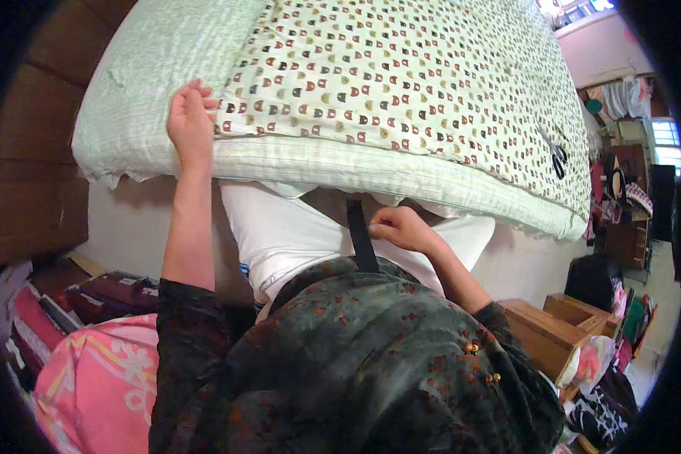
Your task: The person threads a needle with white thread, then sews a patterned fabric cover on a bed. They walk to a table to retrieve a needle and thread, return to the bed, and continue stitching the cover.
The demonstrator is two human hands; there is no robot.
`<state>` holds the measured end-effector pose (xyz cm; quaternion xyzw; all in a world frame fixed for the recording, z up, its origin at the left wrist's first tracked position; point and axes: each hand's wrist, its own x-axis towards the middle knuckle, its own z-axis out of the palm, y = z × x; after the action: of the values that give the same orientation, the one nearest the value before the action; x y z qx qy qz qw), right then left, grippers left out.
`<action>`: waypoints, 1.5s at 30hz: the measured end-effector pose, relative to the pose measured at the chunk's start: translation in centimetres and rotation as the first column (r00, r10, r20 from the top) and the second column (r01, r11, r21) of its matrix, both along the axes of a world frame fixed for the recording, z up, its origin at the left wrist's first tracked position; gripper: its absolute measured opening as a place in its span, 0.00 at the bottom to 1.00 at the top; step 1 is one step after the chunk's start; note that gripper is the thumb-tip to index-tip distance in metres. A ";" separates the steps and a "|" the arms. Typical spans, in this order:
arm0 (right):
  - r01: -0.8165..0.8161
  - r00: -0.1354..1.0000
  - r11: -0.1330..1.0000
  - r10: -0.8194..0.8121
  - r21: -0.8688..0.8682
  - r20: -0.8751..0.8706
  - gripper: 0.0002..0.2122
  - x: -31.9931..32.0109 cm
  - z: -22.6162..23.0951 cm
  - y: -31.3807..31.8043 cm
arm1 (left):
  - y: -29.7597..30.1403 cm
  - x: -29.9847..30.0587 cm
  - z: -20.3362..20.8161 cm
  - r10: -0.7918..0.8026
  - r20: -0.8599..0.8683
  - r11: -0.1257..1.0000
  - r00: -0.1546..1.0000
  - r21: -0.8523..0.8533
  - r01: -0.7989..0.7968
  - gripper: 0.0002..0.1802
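My left hand (190, 121) lies on the near edge of a bed, fingers pressed on the corner of a cream quilt (401, 76) printed with small brown and red shapes. The quilt lies over a pale green striped mattress cover (151, 60). My right hand (401, 227) is closed just under the hanging edge of the mattress cover (371, 174), beside a black strap (361, 238) that runs down to my body; whether it grips the fabric is unclear. Black scissors (558, 157) lie on the quilt at the right.
A pink patterned cloth (98, 386) and stacked books or boxes (106, 291) lie at lower left. Wooden boxes (545, 329) stand at lower right, with cluttered shelves (624, 197) beyond. A dark wooden headboard (30, 174) is at left.
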<state>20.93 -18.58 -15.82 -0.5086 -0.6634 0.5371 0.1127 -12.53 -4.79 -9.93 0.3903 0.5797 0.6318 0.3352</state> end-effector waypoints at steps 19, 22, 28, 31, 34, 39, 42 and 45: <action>0.244 0.940 0.970 -0.233 0.014 -0.248 0.07 2.6 7.6 -0.2 | 2.0 4.6 -3.4 0.135 0.627 0.896 0.767 -0.408 0.176 0.11; 0.279 0.922 0.960 -0.263 0.015 -0.286 0.07 2.8 7.8 -0.3 | 1.8 4.4 -3.5 0.141 0.729 0.940 0.670 -0.312 0.142 0.10; 0.287 0.916 0.955 -0.252 0.073 -0.313 0.08 3.1 8.4 -0.9 | 1.0 4.1 -3.9 0.192 0.715 0.916 0.673 -0.377 0.139 0.06; 0.324 0.896 0.942 -0.276 0.085 -0.348 0.07 3.2 8.6 -1.3 | 1.1 3.3 -4.7 0.183 0.670 0.910 0.719 -0.391 0.133 0.04; 0.363 0.895 0.923 -0.309 0.125 -0.321 0.06 3.7 9.2 -1.5 | -0.1 3.7 -4.3 0.002 0.379 0.933 0.926 -0.333 0.134 0.07; 0.429 0.889 0.890 -0.386 0.155 -0.248 0.06 4.4 9.0 -0.2 | -3.1 3.8 -2.1 -0.139 -0.974 0.984 0.180 -0.116 0.132 0.16; 0.441 0.892 0.859 -0.389 0.261 -0.230 0.06 3.3 8.0 1.7 | -2.8 4.0 -1.0 -0.080 -0.997 0.968 -0.018 -0.082 0.236 0.12; 0.472 0.879 0.812 -0.404 0.343 -0.253 0.07 2.3 5.8 4.0 | -2.2 3.3 -1.6 -0.132 -0.983 0.939 -0.128 -0.165 0.300 0.13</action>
<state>23.24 -14.54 -10.04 -0.5673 -0.6104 0.3925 0.3894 -9.24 -6.99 -11.57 0.8342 0.5266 0.1078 -0.1230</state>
